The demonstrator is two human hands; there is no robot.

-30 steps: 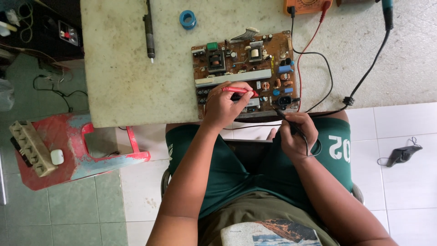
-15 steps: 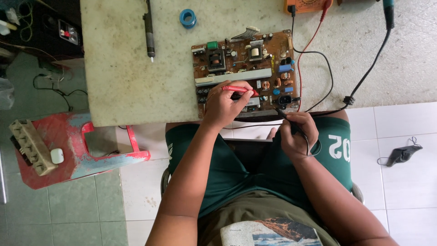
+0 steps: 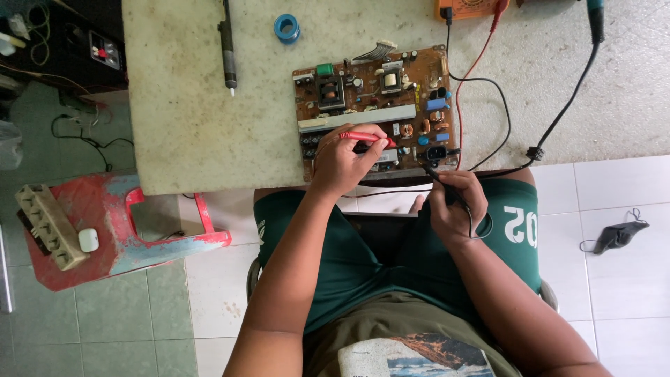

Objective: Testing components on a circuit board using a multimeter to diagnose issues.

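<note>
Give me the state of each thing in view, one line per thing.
Left hand: pinching the red probe, over the board.
Red probe: held, lying across the board.
Right hand: gripping the black probe at the table's edge.
Black probe: held, tip at the board's near corner.
Board: flat on the table, bare, components up.
Meter: both leads plugged in.
Soldering iron: lying idle.
Blue spool: lying flat.

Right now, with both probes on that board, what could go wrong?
1. The left hand holds the red probe among closely packed parts on the circuit board; a slip might bridge two contacts.
2. The board's near edge sits at the table rim, so pressure could tip it toward the lap.
3. The right hand holds the black probe, whose lead loops loosely across the table and might snag.
</note>
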